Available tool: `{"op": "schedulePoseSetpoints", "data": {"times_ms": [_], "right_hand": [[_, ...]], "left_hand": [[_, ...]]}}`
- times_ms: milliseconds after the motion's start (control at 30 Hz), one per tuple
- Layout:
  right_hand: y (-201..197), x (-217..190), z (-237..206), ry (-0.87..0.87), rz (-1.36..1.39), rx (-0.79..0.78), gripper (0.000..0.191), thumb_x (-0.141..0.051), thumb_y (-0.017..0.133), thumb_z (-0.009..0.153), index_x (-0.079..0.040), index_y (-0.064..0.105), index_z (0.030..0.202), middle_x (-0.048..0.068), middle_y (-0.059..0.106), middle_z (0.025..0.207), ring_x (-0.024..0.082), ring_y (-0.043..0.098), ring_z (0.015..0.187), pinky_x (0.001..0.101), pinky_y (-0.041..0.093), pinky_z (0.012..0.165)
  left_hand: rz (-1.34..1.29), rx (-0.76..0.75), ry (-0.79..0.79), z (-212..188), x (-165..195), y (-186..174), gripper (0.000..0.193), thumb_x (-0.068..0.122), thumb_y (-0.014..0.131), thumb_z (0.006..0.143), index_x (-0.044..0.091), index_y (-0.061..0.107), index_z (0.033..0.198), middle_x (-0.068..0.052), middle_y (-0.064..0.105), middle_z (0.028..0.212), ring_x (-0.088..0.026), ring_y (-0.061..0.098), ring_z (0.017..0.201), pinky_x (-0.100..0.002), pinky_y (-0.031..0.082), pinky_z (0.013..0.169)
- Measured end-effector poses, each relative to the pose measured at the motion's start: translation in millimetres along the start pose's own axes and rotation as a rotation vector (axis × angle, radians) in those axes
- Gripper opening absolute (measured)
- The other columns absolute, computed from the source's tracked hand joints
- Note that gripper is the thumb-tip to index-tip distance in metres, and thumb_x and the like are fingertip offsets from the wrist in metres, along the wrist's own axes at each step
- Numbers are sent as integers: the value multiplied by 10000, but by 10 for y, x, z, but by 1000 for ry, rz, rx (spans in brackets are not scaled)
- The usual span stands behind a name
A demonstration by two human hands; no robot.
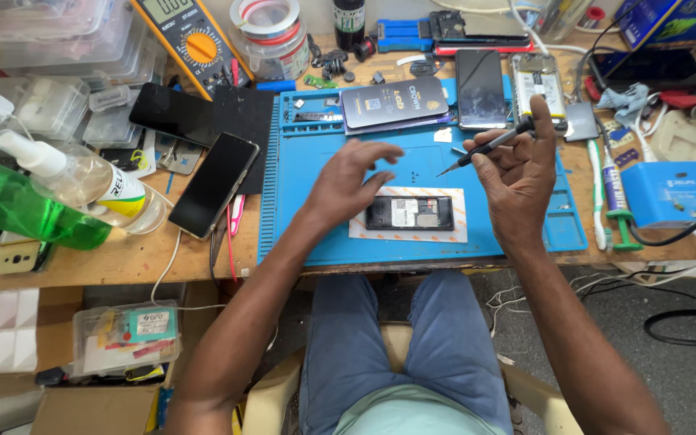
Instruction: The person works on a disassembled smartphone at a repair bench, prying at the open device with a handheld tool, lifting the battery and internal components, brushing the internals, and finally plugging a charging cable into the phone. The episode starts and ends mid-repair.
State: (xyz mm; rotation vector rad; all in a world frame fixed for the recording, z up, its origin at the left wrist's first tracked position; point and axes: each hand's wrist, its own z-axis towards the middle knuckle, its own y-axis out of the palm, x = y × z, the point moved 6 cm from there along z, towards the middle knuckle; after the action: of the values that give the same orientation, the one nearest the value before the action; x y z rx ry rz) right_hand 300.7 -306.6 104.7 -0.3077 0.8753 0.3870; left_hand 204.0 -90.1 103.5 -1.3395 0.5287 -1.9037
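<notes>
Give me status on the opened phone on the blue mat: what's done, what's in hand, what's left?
Done: the small phone lies on a white pad on the blue mat with its back cover off and its insides exposed.
In hand: the right hand holds a thin screwdriver, tip raised off the phone; the left hand hovers by the phone's left end.
Left: no back cover is on it, so it is still open; which screws remain is too small to tell.

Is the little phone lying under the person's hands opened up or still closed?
Opened up. The small phone lies flat on the blue mat with its back cover off, so its inner parts show. The right hand holds a screwdriver above it.
</notes>
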Motion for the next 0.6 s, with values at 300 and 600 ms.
{"op": "schedulePoseSetpoints", "data": {"times_ms": [300,600], "right_hand": [[804,-369,-241,-107,-44,-317,678,63,755,978,-94,423,1549,112,713,1142,200,731,1100,342,640,977],[992,-529,-209,-160,-179,-361,611,-13,775,972,-81,484,1505,94,744,1140,163,745,1034,325,654,925]], "left_hand": [[-23,-8,-4,-742,76,-104,683,166,854,725,125,610,1361,-60,656,1315,-291,540,1218,-433,416,1124],[-44,17,-45,-793,-31,-70,628,162,828,766,133,615,1356,-48,655,1362,-280,547,1257,-436,420,1145]]}}
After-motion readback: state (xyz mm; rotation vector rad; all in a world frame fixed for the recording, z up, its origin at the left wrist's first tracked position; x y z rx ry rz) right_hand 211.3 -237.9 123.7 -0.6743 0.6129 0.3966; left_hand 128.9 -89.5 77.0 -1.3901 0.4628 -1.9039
